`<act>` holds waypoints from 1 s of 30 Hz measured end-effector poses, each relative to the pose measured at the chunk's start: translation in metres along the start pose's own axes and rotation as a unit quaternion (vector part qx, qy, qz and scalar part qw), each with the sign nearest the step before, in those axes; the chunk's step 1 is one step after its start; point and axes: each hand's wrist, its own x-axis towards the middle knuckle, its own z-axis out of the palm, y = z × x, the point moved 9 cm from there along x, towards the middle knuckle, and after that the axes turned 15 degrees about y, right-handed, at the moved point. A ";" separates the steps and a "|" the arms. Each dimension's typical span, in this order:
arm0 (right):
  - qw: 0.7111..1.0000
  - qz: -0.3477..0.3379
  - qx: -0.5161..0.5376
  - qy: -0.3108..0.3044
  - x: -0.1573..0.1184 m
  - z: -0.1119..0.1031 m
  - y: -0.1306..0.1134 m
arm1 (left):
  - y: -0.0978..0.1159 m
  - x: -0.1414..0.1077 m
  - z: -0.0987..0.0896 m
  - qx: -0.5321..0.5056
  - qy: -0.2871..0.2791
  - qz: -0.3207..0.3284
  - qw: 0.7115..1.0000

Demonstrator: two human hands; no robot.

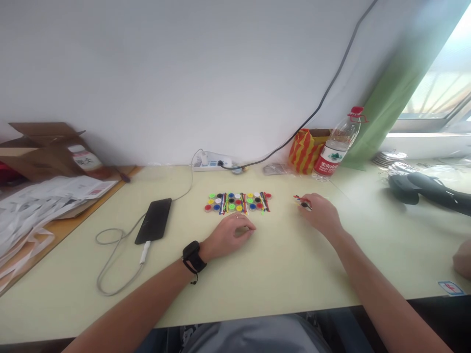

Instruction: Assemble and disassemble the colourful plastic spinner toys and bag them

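The head camera looks out from the wearer's head, seated at the near side of the table [272, 279], facing forward and down — its view runs from the lap [253, 338] at 6 o'clock to the wall [206, 73] at 12. It is wide, taking in the cardboard box [55, 152] at 9 o'clock and the window [437, 93] at 2. The left hand [230, 234] at 6 and right hand [321, 213] at 4 lie nearer the lens than the wall — both within the wearer's reach.
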 end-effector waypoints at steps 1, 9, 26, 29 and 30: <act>1.000 0.007 0.014 0.019 0.001 -0.003 0.002 | 0.000 0.000 0.000 0.001 -0.001 -0.001 1.000; 0.963 -0.068 0.259 0.011 -0.015 0.005 -0.055 | 0.001 0.000 0.003 0.000 -0.016 -0.003 1.000; 0.960 -0.042 0.273 -0.052 -0.021 0.046 -0.057 | -0.002 -0.002 0.005 0.009 -0.027 -0.011 1.000; 0.962 -0.044 0.262 -0.061 -0.022 0.048 -0.057 | -0.001 -0.002 0.005 0.005 -0.025 -0.009 1.000; 0.963 -0.043 0.260 -0.063 -0.022 0.048 -0.057 | -0.001 -0.002 0.005 0.003 -0.026 -0.009 1.000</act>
